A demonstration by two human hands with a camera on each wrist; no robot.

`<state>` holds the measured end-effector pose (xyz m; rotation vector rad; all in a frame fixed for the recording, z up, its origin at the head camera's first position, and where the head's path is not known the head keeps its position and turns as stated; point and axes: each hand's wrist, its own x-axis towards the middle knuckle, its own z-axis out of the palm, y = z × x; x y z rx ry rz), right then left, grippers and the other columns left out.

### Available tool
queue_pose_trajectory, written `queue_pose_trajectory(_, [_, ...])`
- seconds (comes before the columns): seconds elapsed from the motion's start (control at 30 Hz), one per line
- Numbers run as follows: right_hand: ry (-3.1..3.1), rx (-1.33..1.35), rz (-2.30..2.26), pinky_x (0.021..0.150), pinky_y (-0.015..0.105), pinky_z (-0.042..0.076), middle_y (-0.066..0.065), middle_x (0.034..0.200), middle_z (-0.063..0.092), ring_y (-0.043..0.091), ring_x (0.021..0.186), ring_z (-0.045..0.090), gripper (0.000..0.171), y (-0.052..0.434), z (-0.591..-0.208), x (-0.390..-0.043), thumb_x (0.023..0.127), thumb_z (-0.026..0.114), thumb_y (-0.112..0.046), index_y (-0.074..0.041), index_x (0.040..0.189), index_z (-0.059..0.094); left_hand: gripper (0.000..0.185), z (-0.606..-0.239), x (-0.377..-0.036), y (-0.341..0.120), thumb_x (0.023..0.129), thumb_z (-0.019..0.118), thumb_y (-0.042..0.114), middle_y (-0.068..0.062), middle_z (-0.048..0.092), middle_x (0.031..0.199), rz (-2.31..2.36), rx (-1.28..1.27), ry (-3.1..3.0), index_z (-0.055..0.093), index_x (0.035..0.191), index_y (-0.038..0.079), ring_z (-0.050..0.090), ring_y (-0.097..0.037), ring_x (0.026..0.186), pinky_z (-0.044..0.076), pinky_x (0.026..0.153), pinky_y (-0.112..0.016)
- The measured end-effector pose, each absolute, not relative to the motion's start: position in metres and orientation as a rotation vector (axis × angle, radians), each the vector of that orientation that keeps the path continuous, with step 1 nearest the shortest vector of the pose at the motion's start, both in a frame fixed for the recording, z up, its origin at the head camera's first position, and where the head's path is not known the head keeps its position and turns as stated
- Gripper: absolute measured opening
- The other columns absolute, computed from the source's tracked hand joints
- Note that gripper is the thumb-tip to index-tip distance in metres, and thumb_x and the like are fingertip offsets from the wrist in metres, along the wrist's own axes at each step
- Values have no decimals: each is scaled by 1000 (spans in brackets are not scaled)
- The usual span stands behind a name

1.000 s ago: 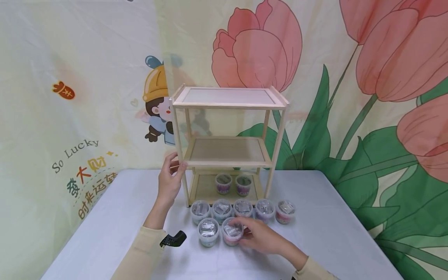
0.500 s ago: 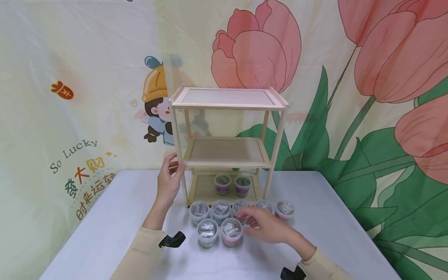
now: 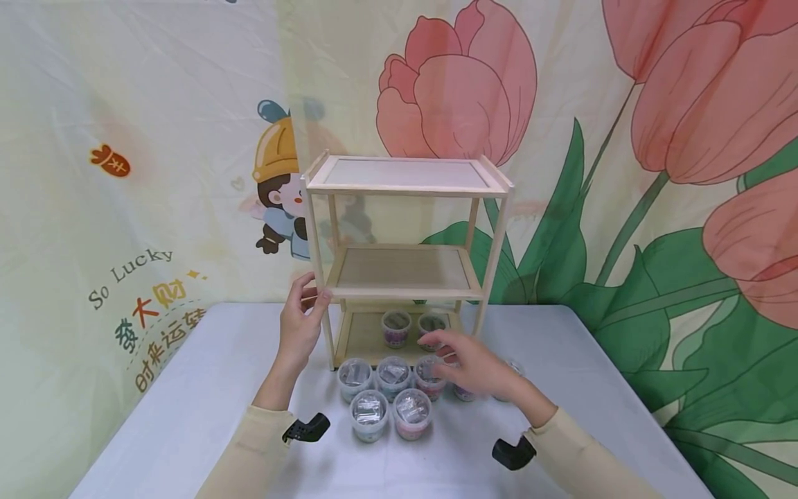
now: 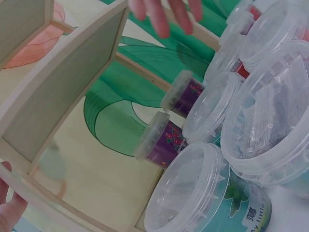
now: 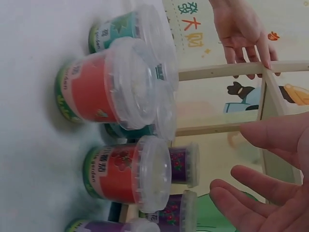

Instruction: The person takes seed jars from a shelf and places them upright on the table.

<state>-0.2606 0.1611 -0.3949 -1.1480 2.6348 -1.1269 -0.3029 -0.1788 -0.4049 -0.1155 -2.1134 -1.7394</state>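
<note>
While the left hand [image 3: 301, 320] pinches the wooden shelf's [image 3: 405, 272] front post, the right hand [image 3: 467, 360] is held relaxed, empty, above lidded cups [image 3: 393, 374].

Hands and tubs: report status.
Left hand holds the rack's front post. Right hand open, empty, hovering over the tub row. Two tubs on the bottom shelf. Nothing blocking.

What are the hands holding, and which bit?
The left hand holds the wooden shelf by its front left post. The right hand holds nothing.
</note>
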Motion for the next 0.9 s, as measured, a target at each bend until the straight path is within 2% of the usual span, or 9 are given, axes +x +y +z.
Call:
queue_pose_trajectory(0.17, [2690, -1204, -1084, 100, 48, 58, 19, 141, 64, 34, 117, 69, 47, 155, -389, -276, 98, 73, -1, 1, 143, 59, 51, -406, -304, -180, 108, 64, 37, -16, 56, 134, -1722, -121, -2109, 48, 155, 25, 54, -32, 125, 47, 101, -54])
queue_pose_trajectory(0.27, [2702, -1221, -1066, 100, 50, 57, 20, 142, 63, 35, 117, 68, 47, 151, -386, -285, 98, 73, -1, 1, 143, 59, 52, -407, -305, -180, 107, 65, 38, -16, 57, 134, -1707, -121, -2106, 49, 154, 25, 55, -31, 124, 48, 101, -54])
queue_pose_trajectory(0.43, [2740, -1189, -1052, 102, 56, 55, 17, 143, 63, 35, 124, 65, 48, 144, -384, -296, 98, 73, -5, -3, 144, 60, 52, -407, -305, -180, 107, 65, 39, -15, 57, 133, -1708, -124, -2102, 49, 154, 25, 55, -30, 124, 48, 100, -53])
queue_pose_trajectory(0.57, [2786, -1160, -997, 105, 54, 53, 16, 143, 64, 33, 127, 64, 48, 138, -385, -307, 99, 74, -9, -7, 145, 61, 51, -406, -304, -180, 107, 64, 39, -16, 57, 133, -1720, -129, -2101, 50, 154, 25, 54, -31, 125, 47, 101, -53])
queue_pose_trajectory(0.73, [2786, -1158, -960, 106, 51, 53, 16, 144, 64, 38, 129, 63, 50, 131, -390, -323, 99, 74, -10, -3, 146, 59, 50, -406, -304, -181, 108, 64, 37, -17, 56, 133, -1730, -127, -2099, 50, 153, 23, 55, -32, 125, 46, 101, -52])
queue_pose_trajectory(0.9, [2744, -1148, -973, 109, 56, 49, 19, 146, 62, 43, 133, 59, 52, 124, -396, -338, 99, 72, -6, 0, 148, 57, 49, -405, -303, -180, 108, 65, 33, -17, 57, 132, -1734, -122, -2090, 50, 153, 21, 55, -33, 124, 47, 100, -51])
